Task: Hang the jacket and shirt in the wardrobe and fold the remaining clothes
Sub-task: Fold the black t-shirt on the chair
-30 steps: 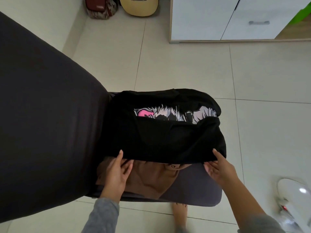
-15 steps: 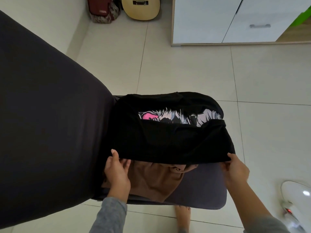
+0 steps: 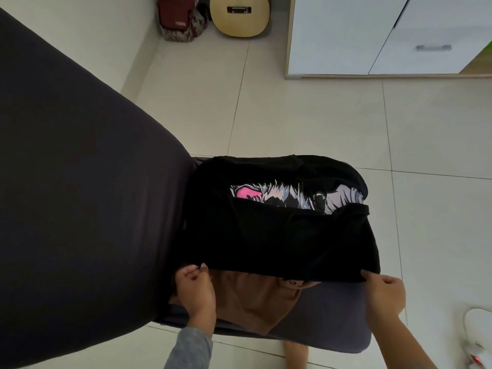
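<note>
A black T-shirt with a pink and grey print lies partly folded on a dark grey chair seat. My left hand pinches its near left corner. My right hand grips its near right corner. A brown garment lies under the black T-shirt, partly hidden by it. The white wardrobe stands at the top right.
The chair's dark backrest fills the left side. A guitar and a red bag lean against the far wall. A white object sits on the tiled floor at the right. My foot shows below the seat.
Both hands have spread apart along the black T-shirt's near edge. The right hand went further right and closed on the corner, and the near edge now lies stretched wider.
</note>
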{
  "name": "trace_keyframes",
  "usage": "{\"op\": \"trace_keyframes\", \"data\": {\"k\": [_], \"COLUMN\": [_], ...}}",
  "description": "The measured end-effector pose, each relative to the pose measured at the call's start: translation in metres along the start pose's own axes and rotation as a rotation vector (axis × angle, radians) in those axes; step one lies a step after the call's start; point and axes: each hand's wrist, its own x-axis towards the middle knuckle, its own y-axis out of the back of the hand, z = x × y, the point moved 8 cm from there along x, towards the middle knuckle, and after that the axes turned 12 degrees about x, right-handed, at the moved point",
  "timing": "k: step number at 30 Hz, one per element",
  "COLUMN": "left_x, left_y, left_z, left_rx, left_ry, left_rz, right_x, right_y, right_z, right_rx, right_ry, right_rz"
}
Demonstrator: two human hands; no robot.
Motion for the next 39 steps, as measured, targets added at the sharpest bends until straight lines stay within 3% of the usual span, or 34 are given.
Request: {"op": "trace_keyframes", "data": {"k": [3, 5, 9, 12, 14, 17, 20, 24, 29, 36, 39], "left_x": [-0.005, -0.011, -0.014, -0.008, -0.002, 0.009, 0.024, 0.036, 0.034, 0.037, 0.044], "left_y": [0.009, 0.005, -0.025, -0.047, -0.068, -0.097, -0.113, -0.114, -0.116, -0.098, -0.102], "left_z": [0.019, 0.042, 0.090, 0.123, 0.143, 0.155, 0.154, 0.147, 0.150, 0.148, 0.145], "left_rx": [0.107, 0.123, 0.283, 0.478, 0.602, 0.808, 0.993, 1.110, 1.085, 1.054, 1.076], "left_ry": [-0.158, -0.321, -0.682, -0.946, -1.090, -1.194, -1.238, -1.262, -1.427, -1.350, -1.318], "left_rz": [0.137, 0.144, 0.058, 0.003, -0.120, -0.332, -0.423, -0.351, -0.202, -0.081, -0.092], "right_x": [-0.013, -0.032, -0.075, -0.092, -0.088, -0.058, -0.022, 0.004, 0.018, 0.036, 0.048], "right_y": [-0.002, -0.018, -0.068, -0.102, -0.122, -0.131, -0.120, -0.110, -0.097, -0.074, -0.064], "right_z": [-0.030, -0.056, -0.096, -0.114, -0.119, -0.122, -0.118, -0.114, -0.113, -0.116, -0.111], "right_rx": [0.011, 0.005, -0.002, -0.131, -0.257, -0.447, -0.528, -0.591, -0.635, -0.729, -0.704], "right_ry": [0.184, 0.380, 0.680, 0.834, 0.903, 0.881, 0.737, 0.676, 0.639, 0.708, 0.596], "right_rz": [0.022, -0.076, -0.376, -0.544, -0.595, -0.515, -0.370, -0.277, -0.184, -0.110, -0.051]}}
